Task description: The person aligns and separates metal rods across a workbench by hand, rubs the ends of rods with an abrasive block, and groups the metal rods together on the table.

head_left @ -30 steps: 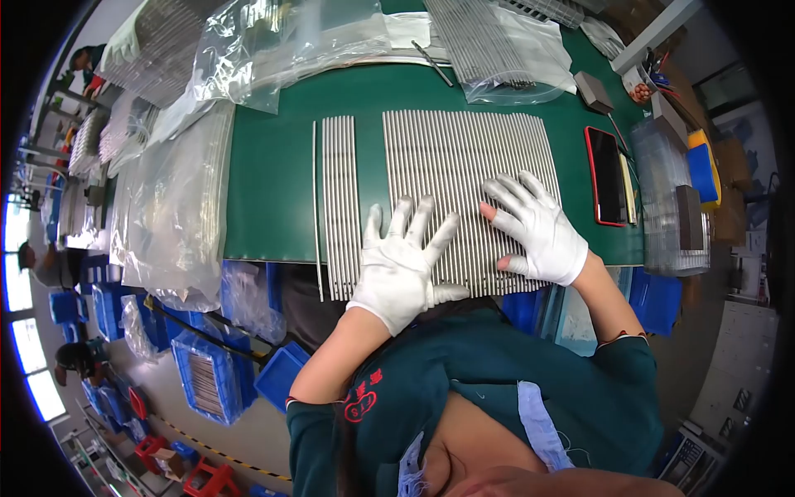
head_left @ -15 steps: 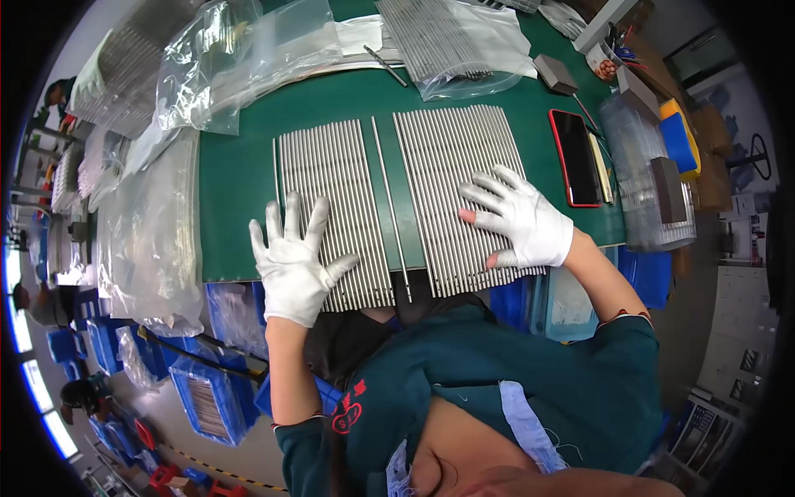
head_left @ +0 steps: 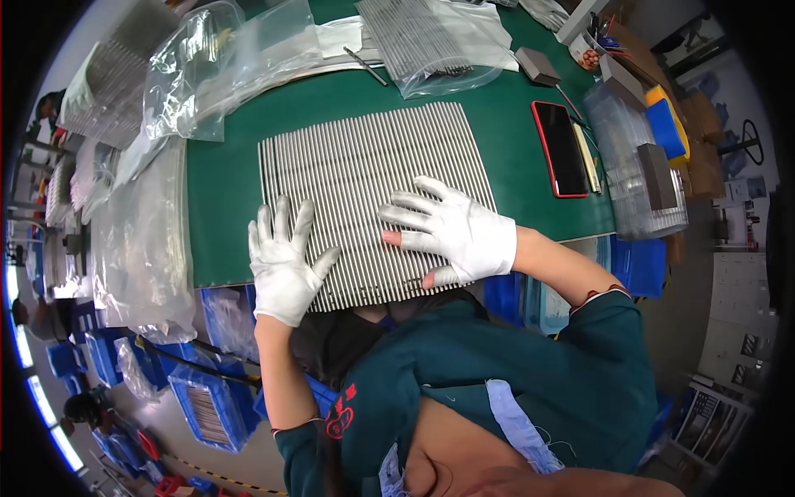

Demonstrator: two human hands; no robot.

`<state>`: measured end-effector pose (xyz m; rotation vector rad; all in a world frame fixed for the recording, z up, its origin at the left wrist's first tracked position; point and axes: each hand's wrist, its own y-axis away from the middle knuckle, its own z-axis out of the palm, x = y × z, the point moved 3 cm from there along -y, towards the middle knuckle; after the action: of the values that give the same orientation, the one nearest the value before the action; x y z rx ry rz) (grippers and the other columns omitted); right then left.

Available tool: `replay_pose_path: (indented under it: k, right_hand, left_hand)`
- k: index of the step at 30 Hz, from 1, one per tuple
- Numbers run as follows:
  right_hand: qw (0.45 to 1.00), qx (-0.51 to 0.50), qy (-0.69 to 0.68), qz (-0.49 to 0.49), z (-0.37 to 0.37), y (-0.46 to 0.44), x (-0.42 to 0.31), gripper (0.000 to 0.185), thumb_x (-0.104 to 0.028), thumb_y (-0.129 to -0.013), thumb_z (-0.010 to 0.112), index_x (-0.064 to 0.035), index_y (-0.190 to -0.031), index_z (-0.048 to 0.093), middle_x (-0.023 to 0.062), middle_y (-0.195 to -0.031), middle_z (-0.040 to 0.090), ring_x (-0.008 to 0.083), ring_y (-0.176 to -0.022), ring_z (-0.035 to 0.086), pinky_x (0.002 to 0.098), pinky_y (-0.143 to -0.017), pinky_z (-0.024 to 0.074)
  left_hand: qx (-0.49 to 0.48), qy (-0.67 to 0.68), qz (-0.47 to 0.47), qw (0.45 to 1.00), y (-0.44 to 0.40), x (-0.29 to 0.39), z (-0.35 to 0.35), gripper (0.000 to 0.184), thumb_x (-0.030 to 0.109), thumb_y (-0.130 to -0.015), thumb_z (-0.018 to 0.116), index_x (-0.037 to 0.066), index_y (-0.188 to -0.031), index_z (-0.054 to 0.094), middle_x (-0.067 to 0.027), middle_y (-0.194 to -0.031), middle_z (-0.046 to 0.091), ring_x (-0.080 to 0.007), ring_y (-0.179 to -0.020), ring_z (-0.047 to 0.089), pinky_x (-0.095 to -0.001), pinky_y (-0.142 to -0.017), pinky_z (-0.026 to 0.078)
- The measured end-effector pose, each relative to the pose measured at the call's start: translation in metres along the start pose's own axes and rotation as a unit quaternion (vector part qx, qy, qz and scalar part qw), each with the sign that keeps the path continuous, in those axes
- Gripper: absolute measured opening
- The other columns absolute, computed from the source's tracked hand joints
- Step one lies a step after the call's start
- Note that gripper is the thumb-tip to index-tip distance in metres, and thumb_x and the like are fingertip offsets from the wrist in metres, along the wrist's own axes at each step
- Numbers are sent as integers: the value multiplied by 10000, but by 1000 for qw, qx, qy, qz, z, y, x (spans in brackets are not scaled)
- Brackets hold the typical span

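Observation:
A single sheet of thin metal rods (head_left: pixel 364 157), laid side by side, covers the middle of the green table (head_left: pixel 224 190). Their near ends stick out past the front edge. My left hand (head_left: pixel 290 265), in a white glove, lies flat with fingers spread on the left side of the rods. On the right side rests my right hand (head_left: pixel 455 232), gloved too, palm down and fingers spread. Bare tips of its thumb and one finger show through the glove. Neither hand is closed around a rod.
A red-edged phone (head_left: pixel 560 149) lies to the right, near a grey block (head_left: pixel 537 66) and a clear plastic box (head_left: pixel 623 157). Bagged rods (head_left: pixel 410 41) are at the back, with one loose dark rod (head_left: pixel 365 66). Plastic bags (head_left: pixel 145 240) cover the left side.
The two groups of rods and the loose ones between and beside them have come together into one sheet. My right hand has moved left with the right group.

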<state>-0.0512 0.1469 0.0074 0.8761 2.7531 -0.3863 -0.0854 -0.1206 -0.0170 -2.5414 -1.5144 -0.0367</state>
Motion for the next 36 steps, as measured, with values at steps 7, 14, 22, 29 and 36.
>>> replay_pose_path:
  k: [7, 14, 22, 29, 36]
  right_hand:
    - [985, -8, 76, 155, -37, 56, 13, 804, -591, -798, 613, -69, -1397, 496, 214, -1469, 439, 393, -1378, 397, 564, -1155, 248]
    - [974, -24, 68, 213, -30, 101, -4, 931, -735, -764, 559, -71, -1411, 474, 226, -1471, 437, 425, -1372, 396, 570, -1158, 235]
    - [981, -55, 26, 187, -13, 76, -20, 952, -677, -713, 677, -41, -1385, 452, 228, -1471, 434, 426, -1378, 387, 575, -1165, 219]
    - [984, -55, 50, 163, 4, 46, -31, 973, -676, -758, 603, 24, -1410, 429, 243, -1490, 405, 410, -1408, 353, 550, -1186, 206]
    - [983, -57, 65, 163, 12, 44, -34, 941, -596, -770, 638, 42, -1424, 411, 244, -1502, 392, 392, -1420, 348, 523, -1195, 217]
  left_hand:
    - [2, -3, 0, 1000, 0, -1, 2, 772, 572, -843, 638, 189, -1479, 426, -201, -1516, 391, -455, -1407, 314, -581, -1163, 212]
    - [0, -8, 4, 1000, 3, 4, 2, 778, 551, -858, 627, 159, -1491, 403, -207, -1519, 388, -448, -1405, 323, -573, -1168, 204]
    - [-71, 64, 109, 989, 18, 83, -15, 982, 623, -676, 735, 102, -1454, 438, -240, -1459, 440, -447, -1353, 388, -575, -1153, 237]
    - [-63, 109, 149, 981, 3, 118, 1, 997, 580, -677, 749, 42, -1451, 424, -203, -1480, 431, -396, -1392, 373, -535, -1181, 223]
    - [-62, 113, 174, 976, 3, 121, 1, 956, 520, -715, 745, -17, -1427, 402, -213, -1481, 425, -383, -1402, 369, -525, -1185, 241]
